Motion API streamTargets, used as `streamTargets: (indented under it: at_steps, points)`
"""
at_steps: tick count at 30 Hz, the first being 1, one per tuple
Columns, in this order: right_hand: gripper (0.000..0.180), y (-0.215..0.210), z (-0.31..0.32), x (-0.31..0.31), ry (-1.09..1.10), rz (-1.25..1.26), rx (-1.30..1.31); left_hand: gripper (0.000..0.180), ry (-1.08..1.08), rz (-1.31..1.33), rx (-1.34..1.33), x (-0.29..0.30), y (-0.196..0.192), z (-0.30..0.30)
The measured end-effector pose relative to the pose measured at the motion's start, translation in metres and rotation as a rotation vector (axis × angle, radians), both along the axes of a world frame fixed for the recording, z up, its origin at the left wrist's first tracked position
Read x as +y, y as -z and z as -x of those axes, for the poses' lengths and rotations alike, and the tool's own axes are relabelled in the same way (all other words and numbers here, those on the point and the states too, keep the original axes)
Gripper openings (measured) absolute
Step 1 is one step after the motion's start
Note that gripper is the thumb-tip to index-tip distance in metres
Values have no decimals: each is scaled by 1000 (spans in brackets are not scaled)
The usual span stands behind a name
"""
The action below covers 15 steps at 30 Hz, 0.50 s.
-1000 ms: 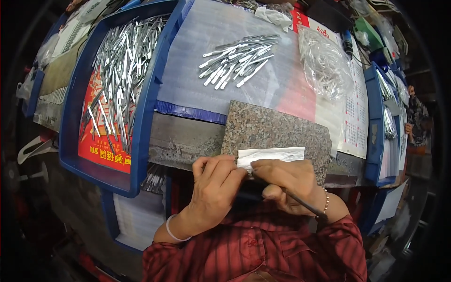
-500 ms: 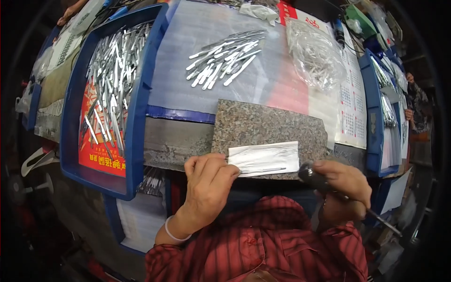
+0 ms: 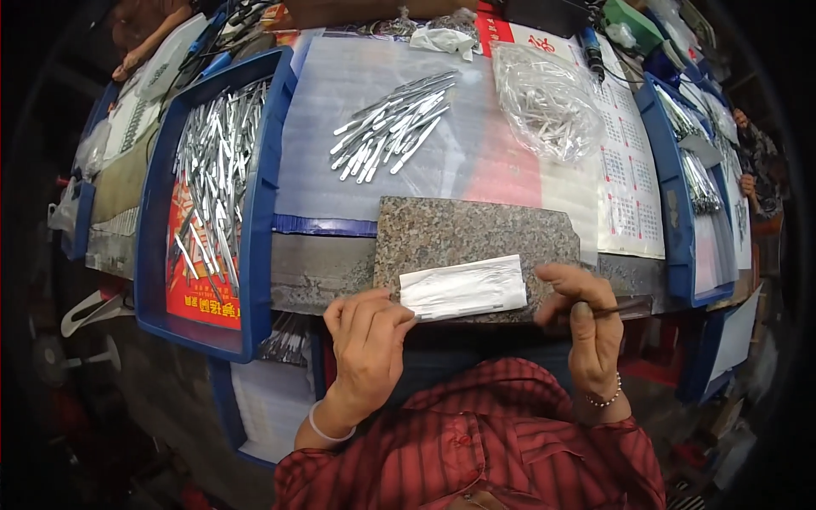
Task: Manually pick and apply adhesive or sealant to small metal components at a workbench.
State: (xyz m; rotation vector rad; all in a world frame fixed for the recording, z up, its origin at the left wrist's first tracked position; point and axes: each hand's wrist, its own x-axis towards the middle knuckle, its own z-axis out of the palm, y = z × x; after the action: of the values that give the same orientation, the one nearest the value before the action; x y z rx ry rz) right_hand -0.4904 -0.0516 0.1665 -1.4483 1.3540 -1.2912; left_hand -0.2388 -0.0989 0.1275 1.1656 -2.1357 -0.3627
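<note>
A folded white cloth or paper pad (image 3: 463,282) lies on a speckled stone slab (image 3: 476,228) at the table's near edge. My left hand (image 3: 367,344) is at the pad's lower left corner, its fingers pinched on the end of a thin metal strip (image 3: 467,314) lying along the pad's near edge. To the right of the pad, my right hand (image 3: 588,327) has its thumb up and index finger stretched toward the pad. It holds a dark, slim tool (image 3: 627,308) that points right; its tip is blurred.
A blue bin (image 3: 259,204) of metal strips stands left. Beyond the slab lies a pile of metal strips (image 3: 395,123), beside a clear plastic bag (image 3: 548,106) of small pieces. Another blue bin (image 3: 680,212) stands right. Another person's arm (image 3: 157,38) shows at the far left.
My right hand has turned and shifted left, its fingers opening out somewhat; the tool now points right instead of down to the right. My left hand stays at the pad's corner.
</note>
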Motion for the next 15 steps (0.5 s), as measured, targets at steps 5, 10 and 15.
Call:
streamTargets:
  at_steps: [5, 10, 15]
  points:
    - [28, 6, 1, 10, -135, -330, -250, 19, 51, -3, 60, 15, -21, -2]
    - [19, 11, -9, 6, -238, -395, -229, 20, 73, -43, 106, 26, -25, -1]
    - [12, 15, -13, 7, -241, -310, -151, 20, 62, -53, 96, 34, -23, -2]
